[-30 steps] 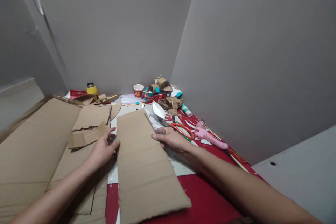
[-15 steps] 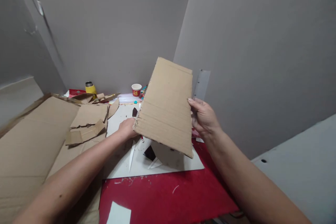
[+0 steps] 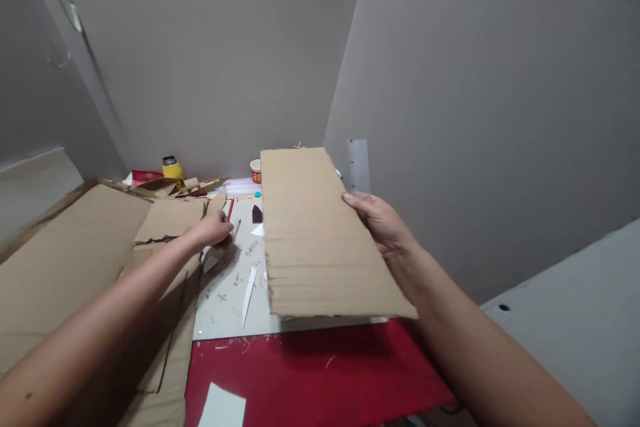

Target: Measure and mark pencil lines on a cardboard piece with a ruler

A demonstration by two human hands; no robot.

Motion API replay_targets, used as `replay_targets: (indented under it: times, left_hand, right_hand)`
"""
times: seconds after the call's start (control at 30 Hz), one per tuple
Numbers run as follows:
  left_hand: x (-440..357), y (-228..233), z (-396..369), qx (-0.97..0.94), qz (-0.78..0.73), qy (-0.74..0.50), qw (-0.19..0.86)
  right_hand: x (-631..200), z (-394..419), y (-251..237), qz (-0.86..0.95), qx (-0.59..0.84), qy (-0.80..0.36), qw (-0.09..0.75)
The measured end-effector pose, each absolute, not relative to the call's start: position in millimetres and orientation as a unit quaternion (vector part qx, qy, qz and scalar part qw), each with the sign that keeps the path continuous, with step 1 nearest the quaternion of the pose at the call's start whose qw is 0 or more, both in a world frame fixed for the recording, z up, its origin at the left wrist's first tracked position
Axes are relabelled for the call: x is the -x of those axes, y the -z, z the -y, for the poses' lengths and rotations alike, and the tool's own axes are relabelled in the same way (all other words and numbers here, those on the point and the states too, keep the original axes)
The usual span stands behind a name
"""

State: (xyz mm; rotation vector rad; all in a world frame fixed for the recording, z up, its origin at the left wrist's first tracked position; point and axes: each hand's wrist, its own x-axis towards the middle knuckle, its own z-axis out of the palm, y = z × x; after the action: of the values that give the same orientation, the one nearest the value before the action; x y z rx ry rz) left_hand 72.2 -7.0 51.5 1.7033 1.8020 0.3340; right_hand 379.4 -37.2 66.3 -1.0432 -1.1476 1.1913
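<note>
My right hand (image 3: 377, 217) is closed on the right edge of a flat brown cardboard piece (image 3: 320, 233), thumb on its face. A clear ruler (image 3: 359, 167) sticks up behind that hand; the fingers behind the board are hidden, so I cannot tell whether they grip it. Over the left edge of the white board (image 3: 220, 317), my left hand (image 3: 216, 230) has its fingers curled round a slim red stick (image 3: 230, 209), pencil-like. Close by, a thin dark-tipped piece (image 3: 237, 227) shows; whether it is held I cannot tell.
Large cardboard sheets (image 3: 60, 260) fill the left side. Behind stand a yellow bottle (image 3: 173, 169) and a paper cup (image 3: 255, 172). White paper scraps (image 3: 249, 297) and a dark piece (image 3: 257, 214) lie on the white board, over a red surface (image 3: 300, 380). Grey walls enclose the back and right.
My left hand has moved left, away from the cardboard piece, with the red stick. My right hand has tilted and lowered the cardboard, which now covers more of the white board's right side.
</note>
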Motion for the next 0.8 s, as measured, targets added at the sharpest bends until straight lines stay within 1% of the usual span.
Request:
replay_targets:
  times: [0.1, 0.27, 0.4, 0.53, 0.8]
  left_hand:
    - [-69.6, -47.6, 31.7, -0.666, -0.684, -0.103, 0.279]
    - [-92.0, -20.6, 77.8, -0.726, -0.653, -0.044, 0.211]
    - [-99.0, -12.5, 84.2, -0.747, -0.637, -0.023, 0.190]
    - [-104.0, -13.5, 79.5, -0.766, -0.608, -0.046, 0.203]
    - [-146.6, -4.9, 94.1, -0.819, -0.482, -0.139, 0.280]
  right_hand:
    - [-384.9, 37.4, -69.1, 0.482, 0.446, -0.496, 0.568]
    - [-400.9, 32.6, -71.0, 0.471, 0.446, -0.473, 0.596]
    - [-404.6, 31.4, -69.8, 0.473, 0.452, -0.463, 0.598]
    - [-403.5, 32.6, -69.6, 0.475, 0.456, -0.460, 0.596]
    - [-402.5, 32.9, -69.5, 0.480, 0.447, -0.452, 0.605]
